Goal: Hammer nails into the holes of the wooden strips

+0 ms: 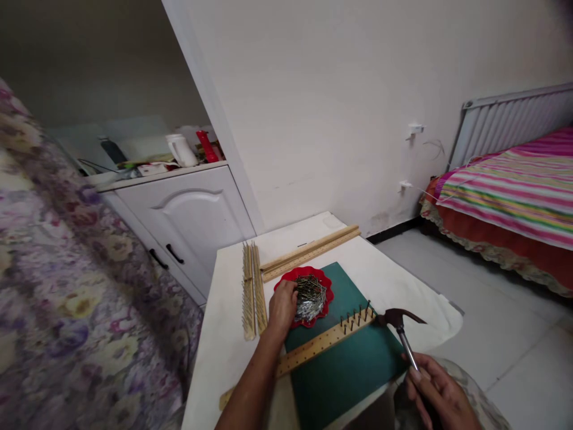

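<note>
My right hand [436, 385] grips the metal handle of a claw hammer [405, 340], whose dark head rests or hovers by the right end of a wooden strip. That drilled wooden strip [313, 346] lies slantwise across a green mat [344, 376]. Several nails [356, 318] stand upright in its right end; the holes further left are bare. My left hand [284, 301] reaches into the left side of a red scalloped dish [330, 292] heaped with loose nails [310, 295]. Its fingers are bent together, and whatever lies between them is hidden.
Two wooden strips bristling with nails [249, 292] lie on the left of the white table [210, 358]. More wooden strips [313, 248] lie along its back. A floral curtain [89, 286] hangs at left, beside a white cabinet [197, 221]. A bed [514, 203] stands at right.
</note>
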Demonstrator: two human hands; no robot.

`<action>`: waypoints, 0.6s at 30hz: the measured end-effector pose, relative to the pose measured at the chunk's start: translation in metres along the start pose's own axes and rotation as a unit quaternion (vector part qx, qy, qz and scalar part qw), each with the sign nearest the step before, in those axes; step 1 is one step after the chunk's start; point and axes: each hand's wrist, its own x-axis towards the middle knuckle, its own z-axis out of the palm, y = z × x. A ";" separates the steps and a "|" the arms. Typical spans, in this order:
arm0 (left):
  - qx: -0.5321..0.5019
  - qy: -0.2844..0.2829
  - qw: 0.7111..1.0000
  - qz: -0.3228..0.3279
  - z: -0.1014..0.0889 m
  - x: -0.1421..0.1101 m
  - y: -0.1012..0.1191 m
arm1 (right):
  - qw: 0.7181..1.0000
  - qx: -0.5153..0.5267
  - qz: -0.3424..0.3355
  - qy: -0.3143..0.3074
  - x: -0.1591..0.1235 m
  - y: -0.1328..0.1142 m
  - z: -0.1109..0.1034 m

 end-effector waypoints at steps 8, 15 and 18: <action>0.095 -0.050 0.994 -0.031 0.017 0.019 -0.004 | 1.000 0.011 0.014 0.012 0.001 0.001 -0.002; 0.117 -0.050 0.992 -0.021 0.015 0.019 -0.003 | 1.000 0.019 0.003 -0.003 0.002 0.002 -0.002; 0.101 -0.043 0.994 -0.006 0.009 0.014 -0.002 | 1.000 0.024 0.001 -0.002 0.002 0.002 -0.001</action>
